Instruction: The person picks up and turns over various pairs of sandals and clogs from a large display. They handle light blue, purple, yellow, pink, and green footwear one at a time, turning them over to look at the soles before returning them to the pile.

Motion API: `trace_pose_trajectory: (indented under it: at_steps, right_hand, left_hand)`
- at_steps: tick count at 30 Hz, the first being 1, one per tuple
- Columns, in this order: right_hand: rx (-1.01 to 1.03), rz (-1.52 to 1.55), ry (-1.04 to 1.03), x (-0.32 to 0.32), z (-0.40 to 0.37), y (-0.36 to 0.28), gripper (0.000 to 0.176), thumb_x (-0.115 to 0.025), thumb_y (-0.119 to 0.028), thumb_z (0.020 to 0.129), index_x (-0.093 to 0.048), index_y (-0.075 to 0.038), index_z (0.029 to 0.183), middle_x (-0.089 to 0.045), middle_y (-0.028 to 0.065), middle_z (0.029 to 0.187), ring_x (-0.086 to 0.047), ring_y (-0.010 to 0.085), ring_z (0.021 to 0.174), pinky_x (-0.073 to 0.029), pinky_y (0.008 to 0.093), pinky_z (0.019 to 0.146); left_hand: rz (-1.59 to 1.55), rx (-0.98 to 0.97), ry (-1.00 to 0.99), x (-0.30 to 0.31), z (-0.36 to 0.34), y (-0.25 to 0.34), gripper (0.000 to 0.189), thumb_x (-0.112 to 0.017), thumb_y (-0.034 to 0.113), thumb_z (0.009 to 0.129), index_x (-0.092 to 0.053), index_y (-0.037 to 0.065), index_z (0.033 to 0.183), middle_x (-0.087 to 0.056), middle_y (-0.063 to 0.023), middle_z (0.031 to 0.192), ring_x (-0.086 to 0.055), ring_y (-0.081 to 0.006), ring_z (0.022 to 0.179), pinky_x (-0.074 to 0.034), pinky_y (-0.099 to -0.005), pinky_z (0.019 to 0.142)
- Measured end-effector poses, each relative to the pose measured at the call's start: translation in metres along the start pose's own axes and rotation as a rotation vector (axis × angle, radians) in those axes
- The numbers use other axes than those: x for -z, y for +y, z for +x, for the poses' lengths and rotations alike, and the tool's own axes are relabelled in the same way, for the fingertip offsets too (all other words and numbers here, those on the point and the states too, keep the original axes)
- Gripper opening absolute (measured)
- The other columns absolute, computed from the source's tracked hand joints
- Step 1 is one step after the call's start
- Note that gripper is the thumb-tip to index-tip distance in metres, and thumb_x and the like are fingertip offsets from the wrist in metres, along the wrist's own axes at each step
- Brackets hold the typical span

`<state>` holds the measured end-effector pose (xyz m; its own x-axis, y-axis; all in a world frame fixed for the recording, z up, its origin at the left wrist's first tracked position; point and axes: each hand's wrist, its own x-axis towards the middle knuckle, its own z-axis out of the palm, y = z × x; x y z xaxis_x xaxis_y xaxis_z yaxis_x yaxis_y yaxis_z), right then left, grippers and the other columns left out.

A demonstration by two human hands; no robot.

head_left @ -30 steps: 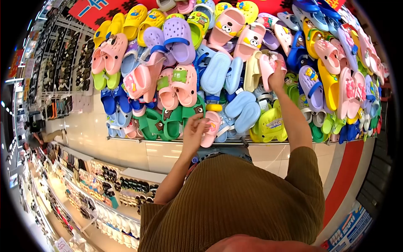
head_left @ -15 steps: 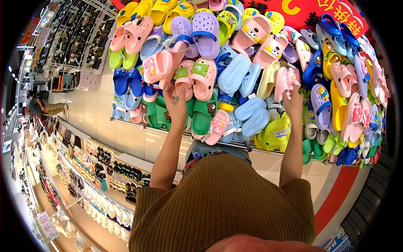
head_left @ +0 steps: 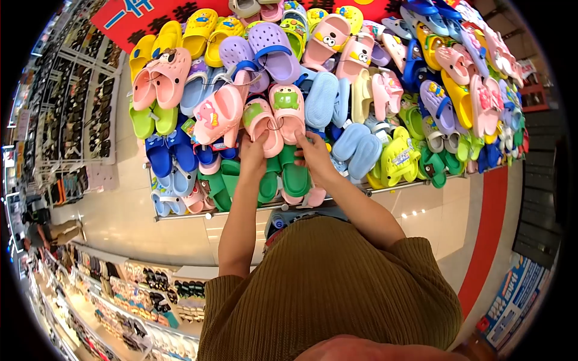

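A pair of pink clogs with green cartoon patches lies in front of me. My left hand [head_left: 254, 157] pinches the open end of the left pink clog [head_left: 256, 123], its thumb on the near edge. My right hand [head_left: 314, 157] has its thumb at the near edge of the right pink clog [head_left: 289, 120], fingers curled beneath. Under both hands are green clogs [head_left: 295, 179]. Beside the left clog, a pink slipper [head_left: 220, 114] rests tilted, and purple clogs [head_left: 274, 54] sit just behind. Light blue slippers [head_left: 321, 99] lie to the right, soles up.
The heaped display rack has a metal front rail [head_left: 180, 216] before me. A red sign [head_left: 144, 24] runs along the back. Shoe shelves [head_left: 150, 301] stand at the lower left, where a person [head_left: 45, 231] is in the aisle. A red floor stripe [head_left: 487, 228] lies right.
My right hand has left the pink slippers with bows on the right and moved left to the pink clogs. My left hand stays at the left clog. The view has shifted.
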<state>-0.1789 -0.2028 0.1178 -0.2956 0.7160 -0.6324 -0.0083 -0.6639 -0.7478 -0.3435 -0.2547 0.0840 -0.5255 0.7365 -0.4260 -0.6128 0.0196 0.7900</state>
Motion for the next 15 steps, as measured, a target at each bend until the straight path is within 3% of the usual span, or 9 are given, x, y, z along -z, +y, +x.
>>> trace_pose_trajectory:
  at_steps: [1, 2, 4, 5, 8, 9, 12, 13, 15]
  right_hand:
    - [-0.007, 0.003, 0.024, 0.001, 0.009, 0.004, 0.065, -0.074, -0.042, 0.090, -0.048, 0.000, 0.132, -0.057, 0.0064, 0.095, -0.057, 0.0133, 0.073, -0.052, 0.0287, 0.061]
    - [-0.025, -0.012, 0.015, 0.007, 0.020, 0.008, 0.061, -0.073, -0.041, 0.090, -0.049, -0.002, 0.130, -0.058, 0.0055, 0.097, -0.057, 0.0131, 0.076, -0.051, 0.0289, 0.063]
    - [-0.062, -0.031, -0.004, 0.022, 0.032, 0.009, 0.053, -0.072, -0.040, 0.092, -0.051, -0.004, 0.125, -0.059, 0.0038, 0.100, -0.056, 0.0128, 0.081, -0.049, 0.0294, 0.067]
    - [-0.032, 0.053, -0.004, 0.029, 0.030, 0.009, 0.041, -0.068, -0.033, 0.095, -0.050, -0.008, 0.123, -0.059, 0.0042, 0.107, -0.059, 0.0149, 0.086, -0.051, 0.0321, 0.073]
    - [0.079, 0.410, 0.063, 0.014, -0.027, -0.018, 0.042, -0.066, -0.029, 0.095, -0.047, -0.007, 0.126, -0.057, 0.0078, 0.115, -0.060, 0.0179, 0.098, -0.052, 0.0335, 0.082]
    - [0.108, 0.514, -0.019, 0.014, -0.041, -0.022, 0.045, -0.064, -0.030, 0.098, -0.043, -0.009, 0.132, -0.054, 0.0069, 0.127, -0.056, 0.0196, 0.115, -0.049, 0.0350, 0.094]
    - [0.467, 0.610, 0.082, 0.003, -0.042, -0.011, 0.047, -0.061, -0.033, 0.101, -0.042, -0.009, 0.137, -0.053, 0.0061, 0.131, -0.056, 0.0207, 0.117, -0.049, 0.0357, 0.097]
    - [0.483, 0.549, 0.150, -0.001, -0.052, -0.020, 0.051, -0.059, -0.036, 0.102, -0.039, -0.009, 0.140, -0.053, 0.0069, 0.131, -0.055, 0.0203, 0.119, -0.047, 0.0360, 0.101]
    - [0.656, 0.385, 0.258, 0.014, -0.041, -0.020, 0.050, -0.056, -0.041, 0.103, -0.044, -0.006, 0.137, -0.055, 0.0087, 0.127, -0.055, 0.0173, 0.114, -0.046, 0.0328, 0.099]
  left_hand:
    - [-0.034, -0.078, -0.037, -0.016, -0.017, 0.006, 0.057, -0.069, 0.001, 0.089, -0.042, 0.004, 0.140, -0.058, -0.0099, 0.130, -0.059, -0.0209, 0.117, -0.050, -0.0315, 0.095]
    - [-0.041, 0.005, -0.027, -0.020, -0.022, 0.004, 0.057, -0.068, -0.001, 0.089, -0.041, 0.005, 0.139, -0.057, -0.0096, 0.130, -0.058, -0.0210, 0.118, -0.049, -0.0321, 0.098]
    - [-0.063, -0.035, -0.085, -0.030, -0.033, 0.001, 0.059, -0.067, -0.001, 0.089, -0.038, 0.005, 0.140, -0.056, -0.0097, 0.130, -0.057, -0.0207, 0.119, -0.047, -0.0328, 0.100]
    - [-0.063, -0.080, -0.115, -0.035, -0.042, 0.001, 0.062, -0.068, 0.000, 0.089, -0.036, 0.005, 0.142, -0.055, -0.0098, 0.131, -0.057, -0.0204, 0.119, -0.047, -0.0331, 0.100]
    - [-0.114, -0.172, -0.124, -0.050, -0.065, -0.008, 0.065, -0.068, 0.001, 0.089, -0.033, 0.005, 0.144, -0.052, -0.0100, 0.133, -0.055, -0.0200, 0.122, -0.046, -0.0338, 0.102]
    - [-0.107, -0.216, -0.107, -0.061, -0.077, -0.007, 0.065, -0.068, 0.001, 0.089, -0.034, 0.005, 0.143, -0.051, -0.0108, 0.135, -0.053, -0.0200, 0.124, -0.045, -0.0343, 0.103]
    - [0.186, -0.438, -0.032, -0.082, -0.101, -0.033, 0.075, -0.071, 0.005, 0.088, -0.027, 0.002, 0.148, -0.049, -0.0146, 0.138, -0.052, -0.0228, 0.126, -0.042, -0.0360, 0.107]
    - [0.260, -0.522, -0.074, -0.086, -0.110, -0.042, 0.078, -0.074, 0.004, 0.086, -0.026, 0.000, 0.148, -0.048, -0.0167, 0.139, -0.051, -0.0241, 0.127, -0.042, -0.0365, 0.107]
    - [0.249, -0.418, -0.213, -0.087, -0.120, -0.053, 0.080, -0.076, 0.001, 0.083, -0.028, 0.000, 0.147, -0.048, -0.0161, 0.139, -0.052, -0.0228, 0.126, -0.042, -0.0367, 0.106]
